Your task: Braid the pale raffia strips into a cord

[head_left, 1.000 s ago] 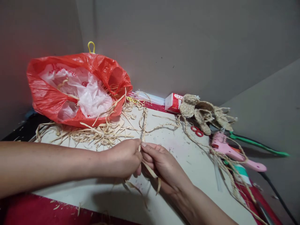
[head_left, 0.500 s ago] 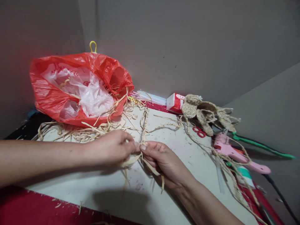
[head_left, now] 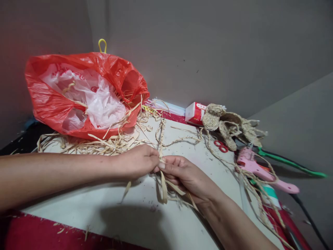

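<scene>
A braid of pale straw strands (head_left: pixel 160 139) runs up the middle of the white board (head_left: pixel 135 215) and away from me. At its near end my left hand (head_left: pixel 142 161) and my right hand (head_left: pixel 182 173) meet, fingertips almost touching. The right thumb and forefinger pinch the braid's working end. My left fingers are closed on the straw just beside it, though their tips are partly hidden. Loose flat strands (head_left: pixel 163 189) hang below both hands, some passing under the right palm.
Behind my left arm, a red plastic bag (head_left: pixel 47 104) holds white plastic, with loose straw (head_left: pixel 85 147) in front. To the right lie braided cord (head_left: pixel 221 158), woven straw pieces (head_left: pixel 229 125), red-handled scissors (head_left: pixel 220 146) and a pink glue gun (head_left: pixel 262 172). A red-and-white box (head_left: pixel 195 114) stands behind.
My left hand has moved right, up against the right fingertips, and its fingers have closed. A flat strand now hangs down below the pinch. My right hand stays nearly in place.
</scene>
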Action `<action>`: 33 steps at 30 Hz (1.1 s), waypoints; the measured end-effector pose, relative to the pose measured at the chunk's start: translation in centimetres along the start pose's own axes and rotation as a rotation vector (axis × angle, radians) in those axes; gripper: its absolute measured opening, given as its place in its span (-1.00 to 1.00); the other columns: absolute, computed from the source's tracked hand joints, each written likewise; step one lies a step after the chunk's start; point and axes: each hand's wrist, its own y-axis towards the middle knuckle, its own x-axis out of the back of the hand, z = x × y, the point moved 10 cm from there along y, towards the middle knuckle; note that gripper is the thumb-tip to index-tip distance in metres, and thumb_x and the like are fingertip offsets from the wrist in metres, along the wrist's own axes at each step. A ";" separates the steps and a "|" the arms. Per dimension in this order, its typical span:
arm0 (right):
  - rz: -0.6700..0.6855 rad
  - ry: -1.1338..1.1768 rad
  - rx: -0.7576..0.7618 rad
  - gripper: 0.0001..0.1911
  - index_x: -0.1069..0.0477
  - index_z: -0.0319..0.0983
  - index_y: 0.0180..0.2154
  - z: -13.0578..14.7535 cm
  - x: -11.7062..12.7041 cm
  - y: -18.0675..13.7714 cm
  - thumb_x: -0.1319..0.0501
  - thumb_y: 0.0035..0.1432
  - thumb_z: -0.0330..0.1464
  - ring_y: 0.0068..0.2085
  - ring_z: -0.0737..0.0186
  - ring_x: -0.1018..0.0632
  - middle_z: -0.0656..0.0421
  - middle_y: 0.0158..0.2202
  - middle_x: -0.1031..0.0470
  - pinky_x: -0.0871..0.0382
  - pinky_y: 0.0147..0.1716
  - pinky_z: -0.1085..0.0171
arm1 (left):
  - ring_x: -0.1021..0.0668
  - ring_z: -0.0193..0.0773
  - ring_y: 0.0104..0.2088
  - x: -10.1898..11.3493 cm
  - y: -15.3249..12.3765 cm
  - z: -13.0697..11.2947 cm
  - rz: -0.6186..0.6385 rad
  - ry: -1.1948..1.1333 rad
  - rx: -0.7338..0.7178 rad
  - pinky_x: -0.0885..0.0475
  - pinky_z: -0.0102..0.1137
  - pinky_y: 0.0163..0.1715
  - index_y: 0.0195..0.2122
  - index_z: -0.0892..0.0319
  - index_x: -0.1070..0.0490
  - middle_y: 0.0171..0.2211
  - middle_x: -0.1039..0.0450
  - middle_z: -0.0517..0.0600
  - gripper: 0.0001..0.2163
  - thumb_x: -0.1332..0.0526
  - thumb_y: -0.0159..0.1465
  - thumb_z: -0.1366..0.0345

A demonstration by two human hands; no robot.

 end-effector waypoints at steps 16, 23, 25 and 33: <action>-0.038 -0.237 -0.004 -0.70 -0.52 -0.32 -0.40 0.7 0.3 -0.6 -0.28 0.04 -0.17 -0.69 0.51 -0.03 0.35 -0.72 -0.16 0.16 -0.71 0.41 | -0.07 -0.47 -0.72 -1.1 0.2 1.0 0.164 -0.192 0.055 -0.02 -0.49 -0.65 -0.57 0.23 -0.35 -0.78 -0.04 -0.23 -0.80 -0.05 0.15 0.32; -0.045 -0.413 0.015 -0.70 -0.41 -0.30 -0.46 1.4 1.0 -1.1 -0.26 0.07 -0.17 -0.64 0.49 -0.03 0.36 -0.67 -0.07 0.14 -0.69 0.43 | -0.10 -0.49 -0.69 -0.6 0.1 1.4 0.080 -0.102 0.043 0.04 -0.51 -0.66 -0.58 0.20 -0.24 -0.70 -0.10 -0.21 -0.79 -0.08 0.18 0.26; -0.073 -0.504 0.019 -0.67 -0.33 -0.28 -0.53 1.9 1.4 -1.4 -0.25 0.07 -0.16 -0.63 0.48 -0.06 0.34 -0.66 -0.07 0.11 -0.69 0.43 | -0.10 -0.49 -0.67 -0.3 0.1 1.3 0.049 -0.053 0.003 0.04 -0.51 -0.66 -0.61 0.19 -0.18 -0.70 -0.04 -0.21 -0.76 -0.07 0.18 0.25; -0.111 -0.379 0.031 -0.65 -0.35 -0.25 -0.44 0.6 -0.7 -1.6 -0.07 0.20 -0.11 -0.70 0.45 -0.04 0.36 -0.73 -0.05 0.12 -0.71 0.39 | -0.12 -0.49 -0.73 -0.8 -0.7 1.3 0.028 -0.148 0.036 0.01 -0.52 -0.71 -0.57 0.23 -0.31 -0.73 -0.14 -0.19 -0.77 -0.02 0.20 0.30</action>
